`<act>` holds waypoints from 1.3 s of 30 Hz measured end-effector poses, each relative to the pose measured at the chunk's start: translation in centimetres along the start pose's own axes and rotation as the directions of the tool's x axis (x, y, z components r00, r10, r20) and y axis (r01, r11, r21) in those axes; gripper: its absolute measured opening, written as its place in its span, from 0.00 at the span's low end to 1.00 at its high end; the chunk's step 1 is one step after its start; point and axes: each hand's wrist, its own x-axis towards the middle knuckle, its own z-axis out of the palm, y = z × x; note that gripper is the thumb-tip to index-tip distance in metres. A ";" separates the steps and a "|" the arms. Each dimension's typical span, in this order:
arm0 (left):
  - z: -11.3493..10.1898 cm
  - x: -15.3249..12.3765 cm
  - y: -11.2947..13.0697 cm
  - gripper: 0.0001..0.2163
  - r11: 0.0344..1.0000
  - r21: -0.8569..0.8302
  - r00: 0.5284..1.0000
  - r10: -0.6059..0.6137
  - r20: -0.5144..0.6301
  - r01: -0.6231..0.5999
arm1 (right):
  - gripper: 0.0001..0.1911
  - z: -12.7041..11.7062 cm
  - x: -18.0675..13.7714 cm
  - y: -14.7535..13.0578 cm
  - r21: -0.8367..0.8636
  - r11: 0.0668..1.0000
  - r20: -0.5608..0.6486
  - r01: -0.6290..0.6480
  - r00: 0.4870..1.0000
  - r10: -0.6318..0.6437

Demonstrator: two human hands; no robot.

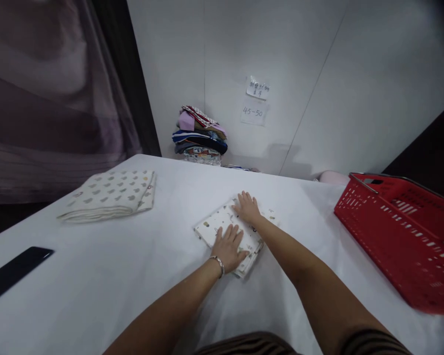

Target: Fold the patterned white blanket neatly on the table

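Observation:
A small folded white cloth with little printed shapes (216, 224) lies on the white table (133, 276) in front of me. My left hand (229, 249), with a bracelet at the wrist, rests flat on the cloth's near end, fingers stretched out. My right hand (247, 207) lies flat on its far end, fingers spread. Neither hand grips anything.
A larger folded patterned cloth (111, 195) lies at the left of the table. A red plastic basket (399, 231) stands at the right. A dark flat object (15, 271) sits near the left edge. A pile of folded fabrics (200, 135) rests against the wall, below two paper notes (257, 101).

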 end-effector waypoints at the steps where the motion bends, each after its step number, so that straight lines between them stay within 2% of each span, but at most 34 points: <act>1: 0.0 -0.1 0.0 0.33 1.000 0.001 1.000 0.000 -0.006 0.000 | 0.36 0.4 0.5 -0.1 -0.003 1.000 0.014 -0.006 1.000 0.006; 7: 0.3 -0.2 0.0 0.32 1.000 0.018 0.999 0.008 -0.038 -0.007 | 0.35 2.3 1.2 0.6 0.014 1.000 -0.001 0.003 1.000 -0.003; 12: 0.3 -0.2 0.0 0.33 1.000 -0.001 0.999 0.000 -0.038 0.000 | 0.34 0.9 1.0 0.8 0.050 0.999 0.099 0.017 0.995 -0.022; 15: -1.0 0.1 -0.1 0.31 0.998 -0.068 0.999 -0.006 0.036 0.008 | 0.33 -0.3 -0.3 2.8 0.036 0.999 0.101 0.012 0.995 -0.015; 17: -2.5 0.6 -0.6 0.29 0.994 -0.106 0.997 -0.028 0.068 0.035 | 0.31 -0.9 -1.9 5.2 0.047 0.995 0.028 -0.093 0.995 0.092; 18: -3.3 0.9 -1.1 0.27 0.992 -0.106 0.997 -0.071 0.033 0.075 | 0.32 -1.0 -2.7 6.7 0.091 0.982 0.008 -0.164 0.986 0.164; 20: -4.6 1.8 -2.7 0.24 0.983 -0.082 0.982 -0.170 -0.077 0.164 | 0.32 -1.2 -4.3 9.4 0.293 0.904 0.055 -0.311 0.950 0.309; 22: -5.4 2.7 -4.8 0.24 0.950 -0.085 0.941 -0.311 -0.135 0.301 | 0.30 -1.2 -5.5 11.6 0.366 0.856 0.080 -0.366 0.928 0.363; 25: -5.5 3.8 -8.0 0.26 0.867 -0.169 0.881 -0.473 0.016 0.468 | 0.30 -1.0 -6.3 13.2 0.428 0.811 0.089 -0.399 0.911 0.402; 28: -5.4 4.2 -9.8 0.27 0.827 -0.193 0.850 -0.516 0.110 0.527 | 0.31 -1.0 -6.0 13.1 0.496 0.763 0.101 -0.414 0.901 0.423; 31: -5.6 3.3 -9.9 0.25 0.810 -0.207 0.835 -0.528 0.152 0.549 | 0.28 -1.5 -5.1 12.0 0.557 0.732 0.103 -0.392 0.907 0.408; 37: -4.7 -2.6 -6.4 0.28 0.760 -0.264 0.804 -0.568 0.175 0.594 | 0.34 -3.3 -0.9 9.0 0.604 0.745 0.043 -0.283 0.945 0.324; 39: -4.3 -4.5 -5.2 0.28 0.762 -0.304 0.820 -0.537 0.197 0.572 | 0.33 -3.5 0.4 7.9 0.575 0.772 0.038 -0.271 0.952 0.305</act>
